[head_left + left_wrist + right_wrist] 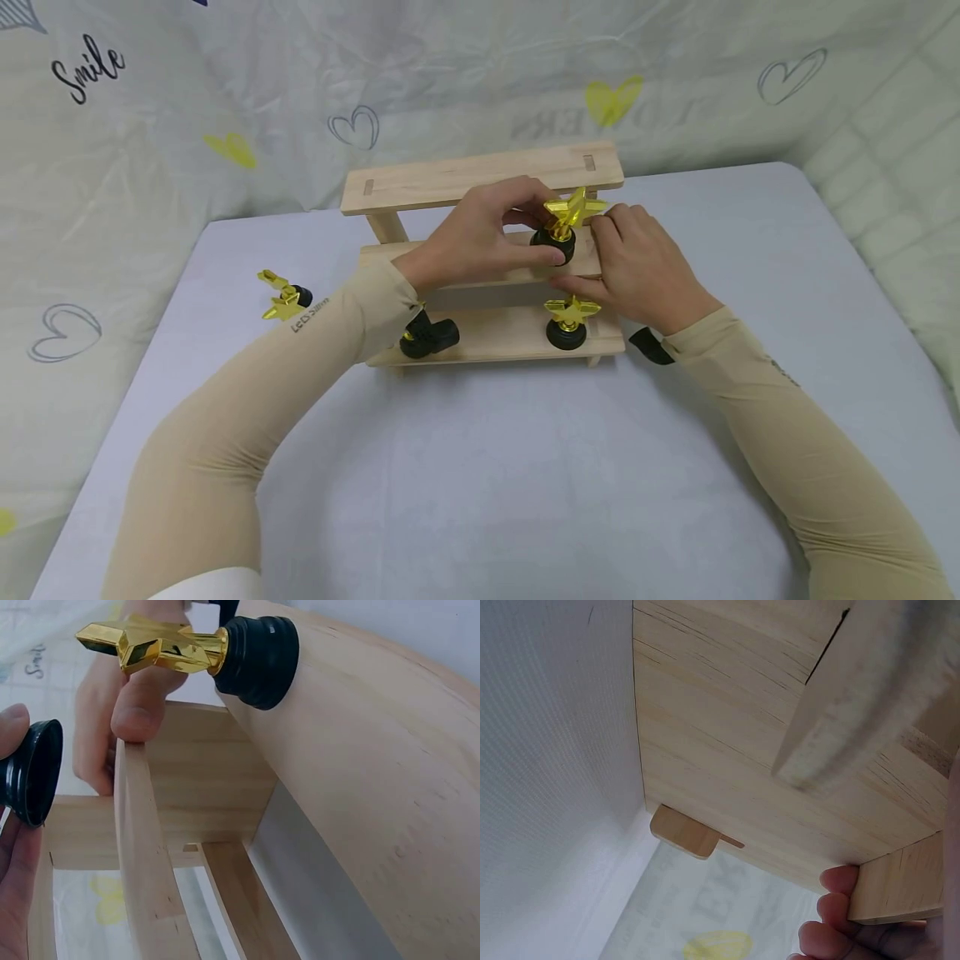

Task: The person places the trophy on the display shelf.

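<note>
A small trophy with a gold star and black round base (553,242) is in my left hand (480,229), pinched just over the middle shelf (480,272) of a wooden three-tier stand. The left wrist view shows the open hollow underside of its base (43,772). My right hand (648,267) grips the right end of that same shelf, its thumb along the front edge. In the right wrist view, its fingers (836,919) curl around the board's end. Below, another star trophy (567,323) stands upright at the right of the bottom shelf (502,329).
Black-based trophies (435,335) sit at the bottom shelf's left end, partly behind my left sleeve. Further gold trophies (285,298) lie on the white table to the left. The stand's top shelf (480,177) rises behind my hands, near the printed backdrop (450,75).
</note>
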Demonstrator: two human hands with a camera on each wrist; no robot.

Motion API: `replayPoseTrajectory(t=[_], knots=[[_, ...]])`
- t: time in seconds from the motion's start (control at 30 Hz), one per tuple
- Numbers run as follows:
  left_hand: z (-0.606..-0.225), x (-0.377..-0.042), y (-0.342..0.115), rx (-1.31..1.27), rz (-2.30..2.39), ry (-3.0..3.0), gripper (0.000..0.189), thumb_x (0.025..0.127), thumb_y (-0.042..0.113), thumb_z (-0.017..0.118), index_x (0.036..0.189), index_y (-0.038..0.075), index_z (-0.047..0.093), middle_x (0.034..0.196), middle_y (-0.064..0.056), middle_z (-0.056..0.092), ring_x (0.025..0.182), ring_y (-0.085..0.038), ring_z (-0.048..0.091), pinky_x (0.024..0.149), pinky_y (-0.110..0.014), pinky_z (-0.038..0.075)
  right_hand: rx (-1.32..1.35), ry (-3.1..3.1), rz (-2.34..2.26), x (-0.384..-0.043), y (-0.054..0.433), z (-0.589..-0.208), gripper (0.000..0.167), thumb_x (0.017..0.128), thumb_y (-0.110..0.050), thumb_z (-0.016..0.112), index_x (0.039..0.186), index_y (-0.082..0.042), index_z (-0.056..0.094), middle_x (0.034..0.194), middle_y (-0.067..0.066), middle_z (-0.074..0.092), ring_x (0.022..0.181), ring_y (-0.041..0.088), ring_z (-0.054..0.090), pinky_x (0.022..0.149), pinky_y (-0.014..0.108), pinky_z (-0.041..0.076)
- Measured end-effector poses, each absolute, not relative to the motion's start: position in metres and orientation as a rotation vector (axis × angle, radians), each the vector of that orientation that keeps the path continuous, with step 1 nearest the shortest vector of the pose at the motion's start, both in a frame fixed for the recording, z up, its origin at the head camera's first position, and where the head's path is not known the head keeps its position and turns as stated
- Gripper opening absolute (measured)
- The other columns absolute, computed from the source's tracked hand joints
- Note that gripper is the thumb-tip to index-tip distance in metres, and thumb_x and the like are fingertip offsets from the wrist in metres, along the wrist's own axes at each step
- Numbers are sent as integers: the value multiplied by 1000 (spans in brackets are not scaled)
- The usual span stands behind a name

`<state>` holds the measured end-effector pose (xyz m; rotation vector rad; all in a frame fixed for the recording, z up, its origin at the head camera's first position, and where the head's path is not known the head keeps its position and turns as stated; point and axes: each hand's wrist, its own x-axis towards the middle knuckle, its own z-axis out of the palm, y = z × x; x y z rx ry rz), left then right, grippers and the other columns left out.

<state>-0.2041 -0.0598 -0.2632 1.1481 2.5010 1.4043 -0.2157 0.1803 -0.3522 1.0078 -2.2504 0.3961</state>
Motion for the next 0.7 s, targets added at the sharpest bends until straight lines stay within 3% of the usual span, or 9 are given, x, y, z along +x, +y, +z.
replayPoseTrajectory(t=[0.27, 0.7], knots=[[-262, -205, -62, 1151, 1404, 2497, 43, 85, 12, 86, 122, 3, 66, 117, -7, 68, 106, -12, 69, 102, -20, 57, 989, -2292, 376, -215, 183, -352, 102, 96, -83, 30, 101, 15, 58, 83, 24, 52, 76, 40, 49, 68, 50, 45], [-259, -207, -56, 1129, 1333, 2485, 42, 85, 13, 85, 121, 4, 66, 114, -6, 68, 107, -12, 68, 103, -19, 56, 994, -2273, 351, -218, 182, -353, 95, 97, -81, 30, 94, 10, 56, 76, 20, 47, 69, 36, 43, 61, 44, 39]])
